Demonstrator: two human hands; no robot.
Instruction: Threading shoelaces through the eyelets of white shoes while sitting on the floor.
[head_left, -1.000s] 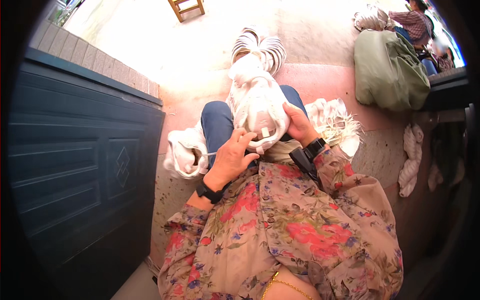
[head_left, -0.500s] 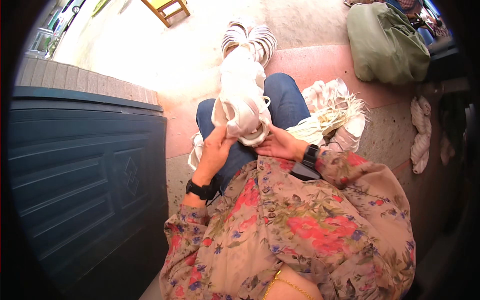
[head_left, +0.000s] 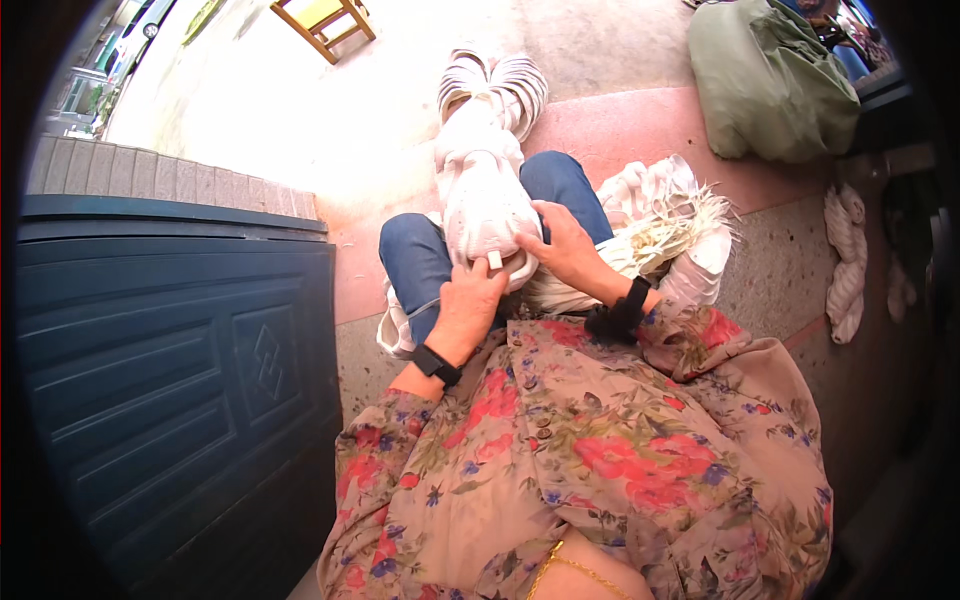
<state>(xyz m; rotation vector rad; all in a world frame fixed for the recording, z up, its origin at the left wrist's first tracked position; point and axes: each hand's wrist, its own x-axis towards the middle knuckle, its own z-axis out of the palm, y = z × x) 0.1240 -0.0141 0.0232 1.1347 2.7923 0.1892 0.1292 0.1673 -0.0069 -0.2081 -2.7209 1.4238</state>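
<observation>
Between my knees lies a white piece that looks like a shoe upper point(head_left: 490, 215), with a small pale tab at its near end. My left hand point(head_left: 472, 303) grips that near end, fingertips beside the tab. At its right edge, my right hand point(head_left: 568, 250) has its fingers bent over the white material. The undersides of both grips are hidden. Beyond it, a row of similar white pieces point(head_left: 520, 100) fans out on the floor. By my right leg rests a white bundle point(head_left: 700, 265) with a tuft of pale cords point(head_left: 660, 245).
A dark blue panelled door point(head_left: 180, 360) stands close on my left. Far right sits a bulky green sack point(head_left: 770, 85). A twisted white bundle point(head_left: 845, 265) lies at the right. A wooden chair with a yellow seat point(head_left: 325, 22) stands at the back.
My right hand has moved from beneath the near end up onto the right edge. My left hand has shifted right and down, and the pale tab now shows.
</observation>
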